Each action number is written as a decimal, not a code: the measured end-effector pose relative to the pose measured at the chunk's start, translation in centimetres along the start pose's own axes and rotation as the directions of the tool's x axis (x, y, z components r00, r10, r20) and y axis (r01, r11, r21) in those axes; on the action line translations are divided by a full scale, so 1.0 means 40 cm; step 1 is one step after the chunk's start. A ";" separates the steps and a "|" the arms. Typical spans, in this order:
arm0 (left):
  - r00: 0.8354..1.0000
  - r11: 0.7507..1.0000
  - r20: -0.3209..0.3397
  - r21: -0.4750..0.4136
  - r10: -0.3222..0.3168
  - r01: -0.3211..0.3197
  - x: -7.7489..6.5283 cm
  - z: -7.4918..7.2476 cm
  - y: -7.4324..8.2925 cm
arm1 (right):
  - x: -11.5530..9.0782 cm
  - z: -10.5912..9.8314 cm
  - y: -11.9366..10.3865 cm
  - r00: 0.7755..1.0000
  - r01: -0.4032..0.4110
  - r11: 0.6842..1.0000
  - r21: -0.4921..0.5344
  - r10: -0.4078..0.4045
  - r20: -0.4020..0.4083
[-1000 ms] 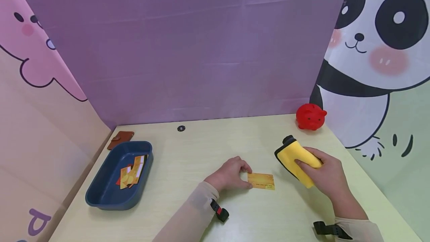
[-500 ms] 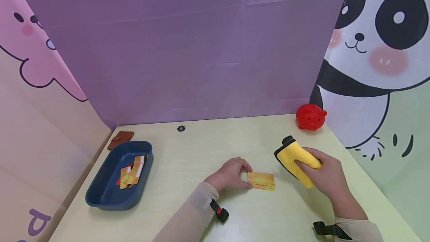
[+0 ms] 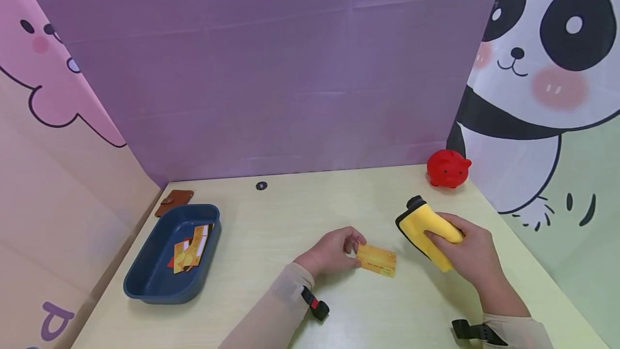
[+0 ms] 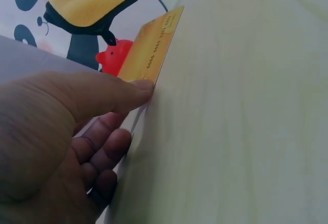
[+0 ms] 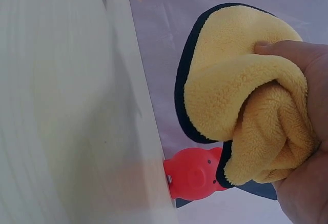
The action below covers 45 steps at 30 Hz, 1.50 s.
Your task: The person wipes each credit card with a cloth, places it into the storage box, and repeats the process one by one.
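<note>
My left hand (image 3: 334,252) pinches a gold bank card (image 3: 377,260) by its left edge, over the middle of the table. In the left wrist view the thumb lies on the near end of the card (image 4: 152,47), and its far end tilts up off the tabletop. To the right, my right hand (image 3: 467,252) grips a folded yellow towel (image 3: 431,230) with black trim, held above the table. The right wrist view shows the plush towel (image 5: 241,80) bunched into the palm, with the thumb pressing on it.
A blue bin (image 3: 169,290) on the left has several cards (image 3: 194,249) inside. Behind it lies a brown wallet (image 3: 175,200). A black round chip (image 3: 261,185) sits near the back edge, a red piggy bank (image 3: 448,168) at the back right corner.
The card has turned slightly, its right end swinging toward me, as the left fingers shift on it and lift it. The right hand and towel stay almost still.
</note>
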<state>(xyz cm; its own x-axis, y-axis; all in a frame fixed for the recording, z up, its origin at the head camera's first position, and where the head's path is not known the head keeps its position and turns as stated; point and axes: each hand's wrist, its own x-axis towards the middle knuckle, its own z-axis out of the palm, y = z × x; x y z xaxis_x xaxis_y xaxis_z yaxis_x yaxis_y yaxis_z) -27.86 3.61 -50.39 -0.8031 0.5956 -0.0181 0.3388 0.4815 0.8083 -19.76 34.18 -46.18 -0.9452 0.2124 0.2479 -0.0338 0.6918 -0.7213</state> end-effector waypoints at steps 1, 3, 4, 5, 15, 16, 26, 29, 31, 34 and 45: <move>1.000 1.000 -0.007 -0.026 -0.001 0.001 0.001 -0.001 0.000 | 0.001 0.000 0.000 1.000 0.001 1.000 0.001 -0.001 -0.001; 1.000 0.996 -0.017 -0.084 -0.002 0.001 0.001 -0.004 0.001 | 0.002 0.001 -0.001 1.000 0.002 1.000 0.002 -0.002 -0.002; 1.000 0.994 -0.019 -0.111 -0.002 0.000 0.001 -0.005 0.002 | 0.002 0.001 -0.001 1.000 0.001 1.000 -0.001 -0.001 -0.001; 1.000 0.991 -0.020 -0.136 -0.003 0.000 0.001 -0.006 0.003 | 0.002 0.001 -0.002 1.000 0.000 1.000 0.000 0.000 0.002; 0.999 0.970 -0.033 -0.244 -0.005 -0.004 -0.009 -0.005 0.015 | -0.001 0.002 -0.007 1.000 -0.003 1.000 0.001 0.003 -0.003; 0.999 0.968 -0.037 -0.252 -0.004 -0.006 -0.012 -0.007 0.013 | -0.001 0.004 -0.009 1.000 0.001 1.000 0.004 -0.001 -0.006; 0.993 0.953 -0.118 -0.303 -0.009 -0.028 -0.060 -0.039 -0.016 | -0.005 0.020 -0.021 0.999 0.040 0.999 0.019 -0.040 -0.015; 0.989 0.950 -0.144 -0.310 -0.018 -0.027 -0.078 -0.047 -0.020 | -0.006 0.025 -0.020 0.999 0.042 0.999 0.019 -0.042 -0.009; 0.987 0.946 -0.161 -0.323 -0.024 -0.030 -0.089 -0.052 -0.023 | -0.007 0.028 -0.022 1.000 0.031 0.999 0.024 -0.031 0.002; 0.981 0.936 -0.191 -0.348 -0.025 -0.044 -0.107 -0.059 -0.027 | -0.009 0.034 -0.026 0.999 0.012 0.999 0.035 -0.013 0.030; 0.954 0.910 -0.297 -0.403 -0.028 -0.098 -0.184 -0.094 -0.047 | -0.017 0.053 -0.041 0.996 0.029 0.999 0.046 -0.033 0.082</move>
<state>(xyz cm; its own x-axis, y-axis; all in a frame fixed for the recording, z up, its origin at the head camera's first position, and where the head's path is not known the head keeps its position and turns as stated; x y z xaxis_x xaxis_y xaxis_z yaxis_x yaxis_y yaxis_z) -24.41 -4.08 -49.56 -0.9218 0.3636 0.1346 0.1896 0.1199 0.9745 -19.76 31.44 -46.52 -0.9672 0.1320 0.2172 -0.0761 0.6651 -0.7429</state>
